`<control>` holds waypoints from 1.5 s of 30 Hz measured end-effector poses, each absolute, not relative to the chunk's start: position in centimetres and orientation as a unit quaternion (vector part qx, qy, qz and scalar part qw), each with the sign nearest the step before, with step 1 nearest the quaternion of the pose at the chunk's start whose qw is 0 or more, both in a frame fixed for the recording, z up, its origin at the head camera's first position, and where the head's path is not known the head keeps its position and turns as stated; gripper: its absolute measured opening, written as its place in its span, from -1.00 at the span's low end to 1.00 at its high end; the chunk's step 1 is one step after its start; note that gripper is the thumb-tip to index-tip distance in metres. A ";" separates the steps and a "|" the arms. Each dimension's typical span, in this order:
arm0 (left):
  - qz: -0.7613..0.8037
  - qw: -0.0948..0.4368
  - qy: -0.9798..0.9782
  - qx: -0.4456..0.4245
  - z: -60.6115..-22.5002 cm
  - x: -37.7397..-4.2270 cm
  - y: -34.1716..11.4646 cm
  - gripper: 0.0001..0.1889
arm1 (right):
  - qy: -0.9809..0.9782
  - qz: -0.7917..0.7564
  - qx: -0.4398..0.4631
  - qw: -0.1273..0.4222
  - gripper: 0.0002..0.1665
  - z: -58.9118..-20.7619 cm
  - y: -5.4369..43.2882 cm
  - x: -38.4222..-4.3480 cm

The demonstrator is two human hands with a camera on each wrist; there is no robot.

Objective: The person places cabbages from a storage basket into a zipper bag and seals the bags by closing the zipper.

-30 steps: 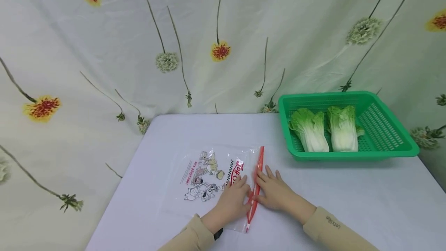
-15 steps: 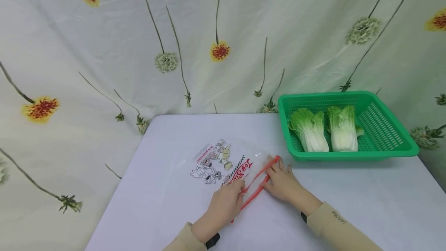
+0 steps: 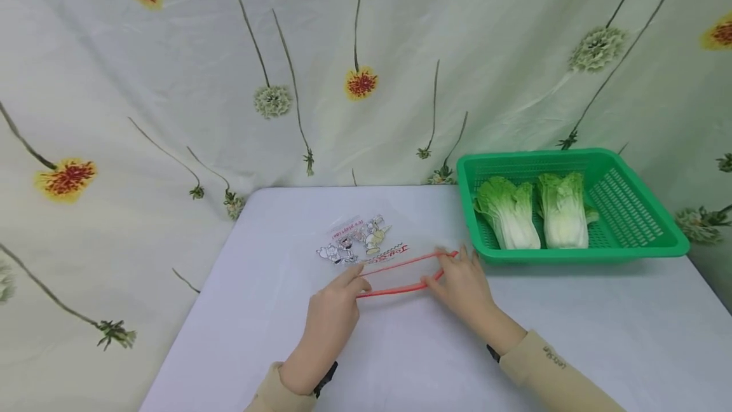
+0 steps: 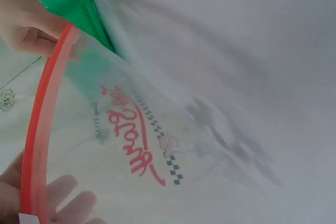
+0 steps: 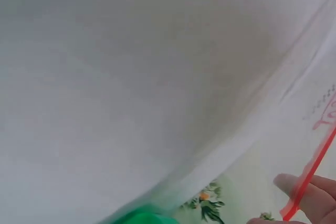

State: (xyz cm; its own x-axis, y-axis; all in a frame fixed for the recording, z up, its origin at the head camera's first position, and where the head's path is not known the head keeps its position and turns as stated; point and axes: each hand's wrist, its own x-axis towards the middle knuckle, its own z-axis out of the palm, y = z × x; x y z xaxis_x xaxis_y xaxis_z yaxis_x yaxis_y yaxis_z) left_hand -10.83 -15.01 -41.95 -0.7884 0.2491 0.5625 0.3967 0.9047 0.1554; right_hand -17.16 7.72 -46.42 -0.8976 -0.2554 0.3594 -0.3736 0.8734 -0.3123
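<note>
A clear zip bag [image 3: 368,237] with printed cartoon figures and red lettering is held up above the table. Its red zip strips [image 3: 394,290] stand apart in the middle, so the mouth gapes toward me. My left hand [image 3: 334,320] pinches the left end of the mouth. At the opposite end, my right hand [image 3: 464,286] grips the red edge between thumb and fingers. In the left wrist view, one red strip [image 4: 44,98] runs between both hands. The right wrist view catches fingers [image 5: 315,198] pinching the strip's end.
A green plastic basket [image 3: 629,253] stands at the back right of the white table [image 3: 257,336], just beyond my right hand. Inside lie two heads of leafy cabbage [image 3: 563,215], side by side. A flower-patterned curtain [image 3: 200,81] hangs behind.
The bag's mouth has gone from closed and flat to spread apart. My left hand has moved left and slightly up, turning the bag so its printed body points away from me.
</note>
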 end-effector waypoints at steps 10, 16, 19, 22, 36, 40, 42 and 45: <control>-0.147 0.396 -0.901 -0.098 -40.5 -11.6 -14.6 -0.53 | -0.915 0.076 0.269 0.292 -0.25 -44.8 6.9 -16.5; -0.183 0.357 -0.909 -0.114 -38.6 -11.6 -13.9 -0.37 | -0.890 0.015 0.346 0.298 0.14 -43.1 6.0 -16.3; -0.161 0.317 -0.926 -0.126 -37.7 -11.3 -14.0 -0.31 | -0.890 0.062 0.376 0.250 0.14 -41.9 5.9 -16.5; -0.142 0.267 -0.946 -0.119 -36.9 -10.9 -14.6 -0.23 | -0.895 0.132 0.374 0.203 0.04 -40.6 6.4 -17.0; -0.268 0.088 -0.955 -0.089 -27.8 -9.4 -17.0 -0.21 | -0.900 0.235 0.347 0.119 -0.01 -29.5 8.9 -16.9; -0.296 0.061 -0.946 -0.119 -26.5 -9.8 -17.2 -0.23 | -0.908 0.253 0.333 0.022 0.03 -27.3 9.6 -17.0; -0.307 0.028 -0.944 -0.120 -26.9 -10.4 -17.2 -0.21 | -0.907 0.260 0.330 -0.027 0.07 -27.4 9.6 -17.4; -0.313 -0.016 -0.943 -0.111 -28.6 -11.4 -17.0 -0.16 | -0.908 0.252 0.326 -0.076 0.09 -28.6 9.4 -17.9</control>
State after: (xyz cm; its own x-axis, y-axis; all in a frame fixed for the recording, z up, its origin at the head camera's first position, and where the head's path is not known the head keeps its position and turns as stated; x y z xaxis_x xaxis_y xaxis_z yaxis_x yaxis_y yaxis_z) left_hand -11.43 -17.02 -28.56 -0.9750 0.2188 0.0395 0.1990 0.7800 0.5933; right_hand -17.94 9.39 -28.60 -0.7754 -0.6309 0.0272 -0.5549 0.6601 -0.5063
